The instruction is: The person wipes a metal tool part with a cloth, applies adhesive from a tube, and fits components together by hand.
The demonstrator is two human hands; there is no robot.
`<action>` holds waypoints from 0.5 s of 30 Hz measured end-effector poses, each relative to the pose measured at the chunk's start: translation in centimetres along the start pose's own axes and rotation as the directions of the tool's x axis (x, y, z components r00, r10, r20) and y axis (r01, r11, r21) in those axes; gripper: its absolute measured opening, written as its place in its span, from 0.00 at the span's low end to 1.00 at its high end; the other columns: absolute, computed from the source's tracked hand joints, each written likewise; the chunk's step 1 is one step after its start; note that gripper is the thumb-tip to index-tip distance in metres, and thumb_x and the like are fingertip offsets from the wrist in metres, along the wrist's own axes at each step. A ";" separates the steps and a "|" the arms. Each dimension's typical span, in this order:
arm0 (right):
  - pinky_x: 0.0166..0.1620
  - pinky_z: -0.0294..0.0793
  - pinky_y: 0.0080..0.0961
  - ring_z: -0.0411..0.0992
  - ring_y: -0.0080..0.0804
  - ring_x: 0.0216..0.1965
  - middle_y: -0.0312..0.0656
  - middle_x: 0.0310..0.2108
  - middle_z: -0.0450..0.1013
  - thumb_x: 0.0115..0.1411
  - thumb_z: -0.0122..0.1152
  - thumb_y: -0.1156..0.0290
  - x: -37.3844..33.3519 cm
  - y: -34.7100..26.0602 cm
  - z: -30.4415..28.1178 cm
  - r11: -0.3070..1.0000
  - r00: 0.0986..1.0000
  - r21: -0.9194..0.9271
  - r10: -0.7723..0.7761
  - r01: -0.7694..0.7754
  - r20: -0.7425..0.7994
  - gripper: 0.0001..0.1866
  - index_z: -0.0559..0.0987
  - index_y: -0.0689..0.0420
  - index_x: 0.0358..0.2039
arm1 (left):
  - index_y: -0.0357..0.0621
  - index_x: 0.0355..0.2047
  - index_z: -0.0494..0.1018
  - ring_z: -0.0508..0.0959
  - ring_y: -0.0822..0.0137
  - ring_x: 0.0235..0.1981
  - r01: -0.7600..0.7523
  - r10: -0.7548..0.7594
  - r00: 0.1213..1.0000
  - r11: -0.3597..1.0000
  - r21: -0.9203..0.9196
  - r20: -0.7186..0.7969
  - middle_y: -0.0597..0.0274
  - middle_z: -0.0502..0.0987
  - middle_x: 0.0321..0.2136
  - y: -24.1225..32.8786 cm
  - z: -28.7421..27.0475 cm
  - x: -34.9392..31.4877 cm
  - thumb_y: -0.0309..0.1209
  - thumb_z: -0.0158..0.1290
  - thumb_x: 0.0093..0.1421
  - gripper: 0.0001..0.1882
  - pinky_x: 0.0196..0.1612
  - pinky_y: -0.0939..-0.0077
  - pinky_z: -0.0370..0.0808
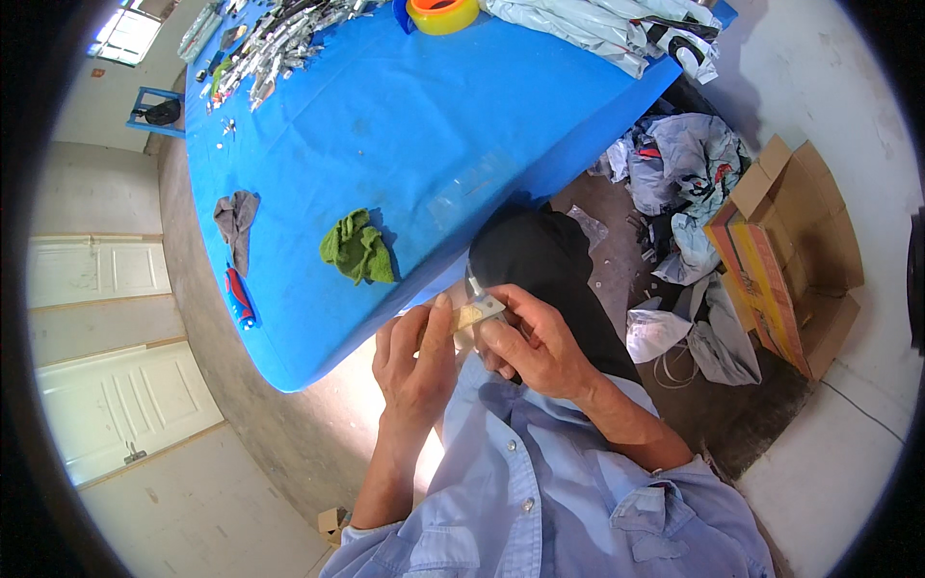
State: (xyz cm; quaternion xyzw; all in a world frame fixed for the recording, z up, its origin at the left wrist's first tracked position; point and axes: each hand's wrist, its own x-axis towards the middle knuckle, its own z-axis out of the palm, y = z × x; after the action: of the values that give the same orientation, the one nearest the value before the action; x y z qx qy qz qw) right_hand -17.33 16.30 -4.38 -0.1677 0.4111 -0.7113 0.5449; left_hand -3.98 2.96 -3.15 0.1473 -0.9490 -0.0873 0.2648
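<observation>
Both my hands meet in front of my chest, just off the near edge of the blue-covered table (pixel 318 328). Between them is a small silvery metal fitting (pixel 491 306) with a flat plate and a short rod standing up from it. A yellowish strip (pixel 465 316) lies against the plate. My left hand (pixel 416 352) pinches the strip's end between thumb and fingers. My right hand (pixel 540 342) closes round the fitting from the other side, hiding part of it. On the table beyond lies a crumpled green cloth (pixel 356 248), which neither hand touches.
A grey cloth (pixel 234 223) and a red-and-blue tool (pixel 238 297) lie at the table's left. Farther back are piled metal parts (pixel 275 53), a yellow tape roll (pixel 443 17) and plastic bags (pixel 578 27). An open cardboard box (pixel 800 255) and wrappings (pixel 684 159) sit at right.
</observation>
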 end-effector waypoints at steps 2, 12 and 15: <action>0.33 0.72 0.19 0.70 0.17 0.31 0.36 0.35 0.73 0.74 0.54 0.69 0.0 0.0 0.0 1.000 1.000 0.000 0.017 -0.017 -0.005 0.16 0.69 0.65 0.56 | 0.38 0.55 0.78 0.77 0.54 0.41 0.010 -0.010 1.000 1.000 -0.010 0.012 0.53 0.78 0.42 0.0 0.1 -0.2 0.17 0.61 0.57 0.23 0.45 0.61 0.73; 0.33 0.72 0.19 0.70 0.18 0.29 0.36 0.33 0.72 0.75 0.52 0.67 0.1 0.8 0.1 0.998 0.999 -0.050 -0.035 0.034 -0.013 0.16 0.70 0.65 0.56 | 0.37 0.55 0.77 0.77 0.52 0.41 0.077 -0.073 0.996 0.994 -0.082 0.052 0.51 0.78 0.43 0.0 0.0 -0.3 0.22 0.62 0.59 0.22 0.44 0.59 0.73; 0.34 0.73 0.19 0.70 0.18 0.29 0.36 0.33 0.73 0.75 0.52 0.67 0.1 0.9 0.0 0.997 0.999 -0.067 -0.032 0.031 -0.020 0.16 0.70 0.66 0.56 | 0.37 0.54 0.78 0.77 0.51 0.41 0.100 -0.092 0.992 0.990 -0.100 0.081 0.51 0.78 0.44 0.2 -0.2 -0.3 0.22 0.62 0.58 0.22 0.44 0.59 0.74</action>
State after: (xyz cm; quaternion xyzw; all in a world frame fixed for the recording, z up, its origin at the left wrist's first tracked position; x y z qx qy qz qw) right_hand -16.77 16.18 -5.14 -0.1850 0.4377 -0.7073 0.5233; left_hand -3.72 3.18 -3.08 0.1754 -0.9444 -0.1549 0.2311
